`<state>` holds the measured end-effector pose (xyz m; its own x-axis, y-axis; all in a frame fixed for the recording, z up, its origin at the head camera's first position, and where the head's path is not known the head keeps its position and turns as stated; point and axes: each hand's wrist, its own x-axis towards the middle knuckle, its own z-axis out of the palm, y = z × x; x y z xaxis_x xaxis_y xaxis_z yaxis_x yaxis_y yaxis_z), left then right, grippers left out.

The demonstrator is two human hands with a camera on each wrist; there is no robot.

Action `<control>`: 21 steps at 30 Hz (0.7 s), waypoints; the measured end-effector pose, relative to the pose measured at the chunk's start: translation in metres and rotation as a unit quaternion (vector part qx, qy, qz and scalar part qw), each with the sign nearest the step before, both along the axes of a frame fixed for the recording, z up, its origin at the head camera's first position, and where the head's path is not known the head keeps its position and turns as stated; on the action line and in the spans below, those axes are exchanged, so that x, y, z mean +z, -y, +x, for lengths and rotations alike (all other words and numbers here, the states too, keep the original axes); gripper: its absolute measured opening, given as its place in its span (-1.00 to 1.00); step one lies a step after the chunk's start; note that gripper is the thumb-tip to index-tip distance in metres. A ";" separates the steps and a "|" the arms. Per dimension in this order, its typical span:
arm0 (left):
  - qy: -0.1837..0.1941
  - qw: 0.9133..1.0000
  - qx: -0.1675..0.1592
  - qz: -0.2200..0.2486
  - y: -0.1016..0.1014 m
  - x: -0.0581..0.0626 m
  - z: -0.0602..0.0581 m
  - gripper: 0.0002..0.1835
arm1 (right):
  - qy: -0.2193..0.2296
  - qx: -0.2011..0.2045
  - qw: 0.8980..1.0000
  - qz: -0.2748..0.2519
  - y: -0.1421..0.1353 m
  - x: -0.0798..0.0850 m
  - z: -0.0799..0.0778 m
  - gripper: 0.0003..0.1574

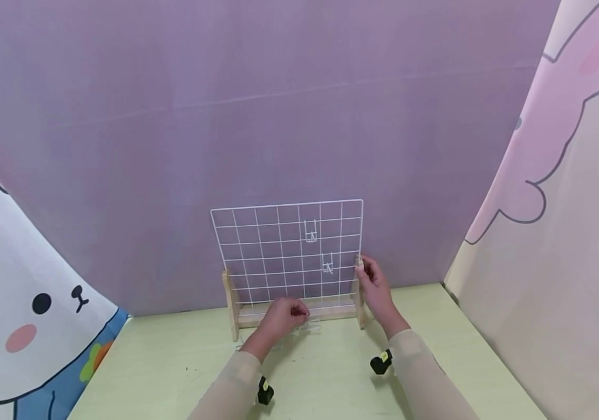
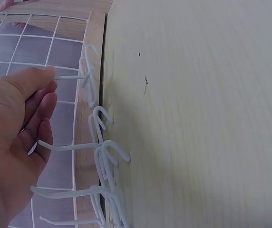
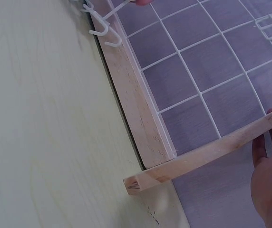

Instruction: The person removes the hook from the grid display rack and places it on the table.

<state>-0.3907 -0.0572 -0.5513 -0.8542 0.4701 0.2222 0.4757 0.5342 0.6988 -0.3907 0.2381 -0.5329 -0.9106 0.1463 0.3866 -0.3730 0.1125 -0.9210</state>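
A white wire grid [image 1: 287,205] stands upright in a wooden stand [image 3: 198,165]. Low in front of the stand, my left hand [image 1: 282,318] pinches the straight prong of a white wire hook [image 2: 89,78] between thumb and forefinger. The hook's bent end overlaps the wooden base in the left wrist view. Several more white hooks [image 2: 102,191] lean in a row along the base, below that hand. My right hand [image 1: 375,289] grips the right upright, its fingers partly hidden behind the wood. Two hooks hang on the grid, an upper hook [image 1: 311,237] and a lower hook [image 1: 328,268].
The stand rests on a pale yellow-green wooden table [image 1: 320,385]. A purple cloth [image 1: 289,116] rises close behind it. Cloths with cartoon prints flank both sides, one with a white animal figure [image 1: 31,303]. A black wrist camera [image 1: 265,391] sits at the left sleeve.
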 end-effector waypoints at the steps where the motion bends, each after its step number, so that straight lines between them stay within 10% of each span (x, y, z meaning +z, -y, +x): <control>1: -0.001 1.000 0.001 -0.003 0.000 0.000 0.000 -0.95 | -0.002 0.000 1.000 -0.001 0.000 0.000 0.000 -0.47; 21: 0.013 0.999 0.011 -0.031 0.000 -0.001 -0.001 -0.95 | -0.016 -0.004 1.000 -0.005 0.000 -0.001 -0.001 -0.50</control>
<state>-0.3919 -0.0572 -0.5527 -0.8694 0.4636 0.1708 0.4458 0.5869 0.6759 -0.3914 0.2379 -0.5337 -0.8965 0.1587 0.4136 -0.4010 0.1061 -0.9099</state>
